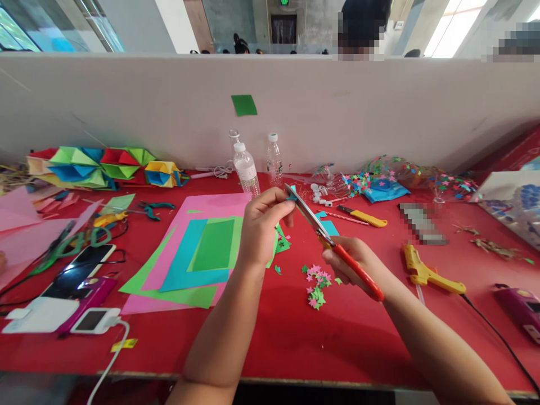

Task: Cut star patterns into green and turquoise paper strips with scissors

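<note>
In the head view, my right hand [356, 260] is closed round the red handles of a pair of scissors [311, 218], whose blades point up and to the left. My left hand [266, 225] pinches a small bluish-green paper piece [291, 197] at the blade tips; the fingers cover most of it. Below the hands lies a pile of pink and green paper stars [318, 288]. Green paper scraps [282, 243] lie partly hidden behind my left wrist. To the left, a blue sheet [175, 273] and a smaller green sheet [216, 244] rest on larger pink and green ones.
Plastic bottles [246, 169] stand by the partition [169, 101]. A yellow utility knife [368, 217], a yellow glue gun [430, 274] with its cord, and star-covered clear plastic [383, 171] are on the right. Phones [80, 270], green scissors [70, 247] and folded-paper shapes [90, 166] occupy the left.
</note>
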`<state>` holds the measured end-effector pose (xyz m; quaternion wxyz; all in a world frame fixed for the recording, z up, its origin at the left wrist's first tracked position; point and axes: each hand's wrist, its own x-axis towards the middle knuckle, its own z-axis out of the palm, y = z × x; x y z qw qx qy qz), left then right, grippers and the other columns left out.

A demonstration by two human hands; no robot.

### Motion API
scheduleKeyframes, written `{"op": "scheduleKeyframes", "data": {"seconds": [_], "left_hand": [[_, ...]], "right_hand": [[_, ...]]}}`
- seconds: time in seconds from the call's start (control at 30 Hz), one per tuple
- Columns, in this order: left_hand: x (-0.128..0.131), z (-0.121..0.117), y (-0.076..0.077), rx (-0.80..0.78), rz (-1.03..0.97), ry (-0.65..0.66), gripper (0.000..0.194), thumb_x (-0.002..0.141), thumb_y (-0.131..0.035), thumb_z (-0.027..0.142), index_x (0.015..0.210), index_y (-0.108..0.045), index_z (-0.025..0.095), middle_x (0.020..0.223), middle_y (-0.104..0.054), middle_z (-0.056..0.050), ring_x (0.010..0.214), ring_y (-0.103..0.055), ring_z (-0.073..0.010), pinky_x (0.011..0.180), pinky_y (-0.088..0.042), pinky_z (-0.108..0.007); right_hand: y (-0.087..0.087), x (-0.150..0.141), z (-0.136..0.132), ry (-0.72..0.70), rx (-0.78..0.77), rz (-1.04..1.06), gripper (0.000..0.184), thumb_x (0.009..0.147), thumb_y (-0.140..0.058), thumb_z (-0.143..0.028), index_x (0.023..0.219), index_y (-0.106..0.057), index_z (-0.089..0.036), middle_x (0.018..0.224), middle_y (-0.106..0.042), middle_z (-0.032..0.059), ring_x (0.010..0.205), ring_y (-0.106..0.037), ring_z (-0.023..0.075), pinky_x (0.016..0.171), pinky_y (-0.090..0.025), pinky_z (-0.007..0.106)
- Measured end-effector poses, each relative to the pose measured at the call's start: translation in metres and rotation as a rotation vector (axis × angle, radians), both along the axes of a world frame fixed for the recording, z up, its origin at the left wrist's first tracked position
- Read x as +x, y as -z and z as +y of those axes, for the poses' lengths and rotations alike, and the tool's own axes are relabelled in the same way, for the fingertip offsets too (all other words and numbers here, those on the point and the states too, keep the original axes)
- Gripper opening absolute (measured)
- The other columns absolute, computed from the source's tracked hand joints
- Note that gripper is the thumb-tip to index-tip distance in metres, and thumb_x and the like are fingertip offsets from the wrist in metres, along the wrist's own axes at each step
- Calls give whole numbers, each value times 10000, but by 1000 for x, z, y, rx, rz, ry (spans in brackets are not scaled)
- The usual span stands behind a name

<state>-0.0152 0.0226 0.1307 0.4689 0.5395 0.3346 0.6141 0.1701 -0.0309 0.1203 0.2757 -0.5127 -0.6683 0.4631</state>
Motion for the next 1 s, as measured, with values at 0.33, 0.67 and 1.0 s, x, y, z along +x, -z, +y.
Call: {"op": "scheduleKeyframes", "data": {"seconds": [0.33,0.67,1.0], "left_hand": [[-3,9,2,-90,202,121,143,804,-594,230,667,-584,188,572,-567,32,544,-537,-93,571,-425,-241],[26,22,36,-214,876,486,160,811,-545,306,696,-558,195,548,-522,42,534,-486,-110,536,-337,-258],[44,-6,102,-224,1294,624,265,827,-561,322,601,-506,193,578,-534,21,562,-469,-128,546,-272,-290]], "right_hand": [[14,7,15,164,-81,185,405,802,-567,-597,689,-515,-211,371,-455,-68,331,-369,85,386,-311,231],[15,29,35,322,-35,148,408,786,-612,-586,671,-538,-201,379,-492,-52,285,-366,79,325,-306,215],[72,58,48,475,-57,-179,352,893,-546,-473,680,-552,-192,508,-621,11,435,-536,127,466,-384,216]]}}
